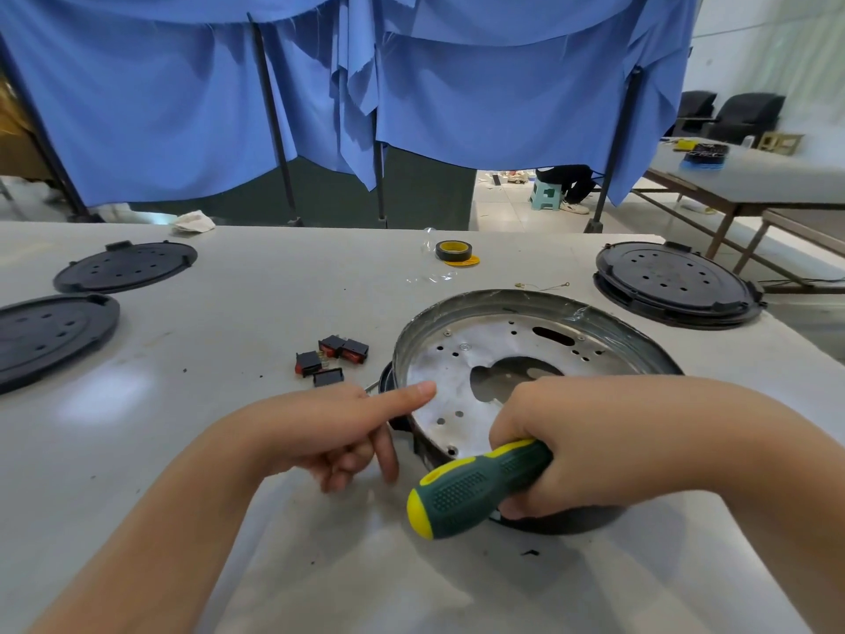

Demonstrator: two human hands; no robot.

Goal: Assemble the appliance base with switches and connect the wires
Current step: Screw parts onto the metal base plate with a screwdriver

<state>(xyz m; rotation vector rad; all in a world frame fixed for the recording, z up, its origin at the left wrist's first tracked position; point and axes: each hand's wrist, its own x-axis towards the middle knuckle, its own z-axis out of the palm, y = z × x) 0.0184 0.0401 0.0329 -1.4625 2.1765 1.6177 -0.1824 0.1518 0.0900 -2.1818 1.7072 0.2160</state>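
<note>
The right hand (544,443) is wrapped tight round a green-and-yellow screwdriver (475,489) over the near rim of the metal appliance base (526,354), which sits tilted on a black ring on the bench (228,450). The left hand (347,432) holds nothing, its forefinger stretched out to the pan's left rim. Four rocker switches (331,359) lie just left of the base; black tape (453,251) sits beyond; black covers (125,266) line the far edges.
</note>
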